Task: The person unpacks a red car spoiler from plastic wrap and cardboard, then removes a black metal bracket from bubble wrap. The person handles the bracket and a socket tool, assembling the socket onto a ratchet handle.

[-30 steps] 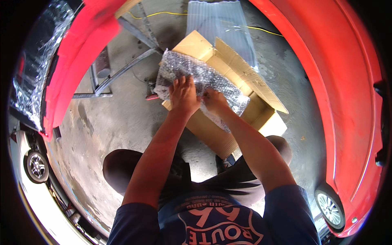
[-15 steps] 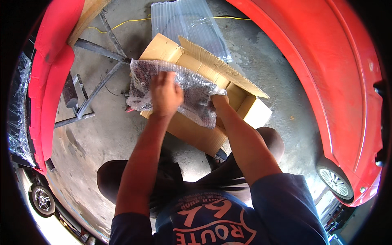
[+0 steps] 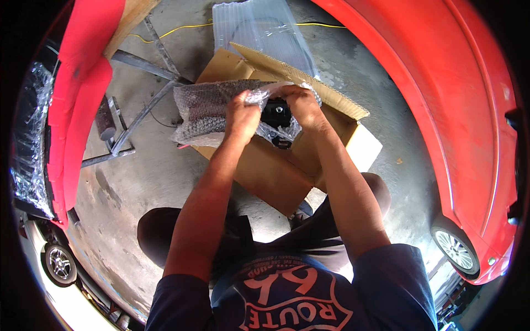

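Note:
A long bubble-wrap package (image 3: 207, 105) lies across an open cardboard box (image 3: 276, 171). Its right end gapes, and a black part (image 3: 276, 113) with a small round silvery spot shows inside. My left hand (image 3: 243, 117) is closed on the near-left edge of the wrap's mouth. At the far-right edge, my right hand (image 3: 302, 105) grips the bubble wrap too, its fingers curled over the rim. Most of what the package contains is hidden under the plastic.
Beyond the box lies a clear ribbed plastic sheet (image 3: 256, 27) on the concrete floor, with a yellow cord (image 3: 187, 26) running past. A metal stand (image 3: 135, 124) and red panel (image 3: 91, 110) are at left, a red car body (image 3: 436, 94) at right.
My right hand has come up out of the package's end to its far rim. My left hand has slid right to the mouth, which now opens and shows the black part.

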`<control>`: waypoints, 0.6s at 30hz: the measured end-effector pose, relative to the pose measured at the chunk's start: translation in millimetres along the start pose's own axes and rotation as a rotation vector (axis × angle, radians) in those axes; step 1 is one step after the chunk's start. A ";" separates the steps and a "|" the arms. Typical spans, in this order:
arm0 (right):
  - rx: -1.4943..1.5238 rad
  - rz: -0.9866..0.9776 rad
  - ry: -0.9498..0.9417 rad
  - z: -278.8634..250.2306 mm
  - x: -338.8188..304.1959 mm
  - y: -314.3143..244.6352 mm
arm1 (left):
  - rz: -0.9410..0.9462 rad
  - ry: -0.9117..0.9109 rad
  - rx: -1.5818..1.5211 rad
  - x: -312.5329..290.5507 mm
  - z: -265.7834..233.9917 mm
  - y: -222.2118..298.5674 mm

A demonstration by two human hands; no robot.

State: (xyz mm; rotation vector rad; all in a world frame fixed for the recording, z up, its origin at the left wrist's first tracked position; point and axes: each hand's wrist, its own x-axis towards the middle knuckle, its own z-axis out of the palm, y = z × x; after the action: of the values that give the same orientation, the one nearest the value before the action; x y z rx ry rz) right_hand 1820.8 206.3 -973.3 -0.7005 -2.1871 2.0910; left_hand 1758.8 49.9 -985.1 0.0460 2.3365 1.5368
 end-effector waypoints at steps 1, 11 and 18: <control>-0.225 -0.067 0.007 2.1 -0.5 1.7 | -0.064 -0.065 -0.305 0.8 -9.0 -0.4; -0.759 0.347 -0.164 23.1 -27.6 53.6 | -0.077 -0.195 -0.445 -28.1 -12.9 -15.2; -0.224 0.536 0.124 33.4 -25.7 91.3 | 0.178 -0.080 0.086 -37.5 -14.6 -0.3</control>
State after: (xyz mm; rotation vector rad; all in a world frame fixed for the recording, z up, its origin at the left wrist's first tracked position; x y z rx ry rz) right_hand 1859.7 165.4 -1056.6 -1.5404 -2.3788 1.9277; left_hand 1789.7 28.9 -970.3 0.3389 2.3884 1.4832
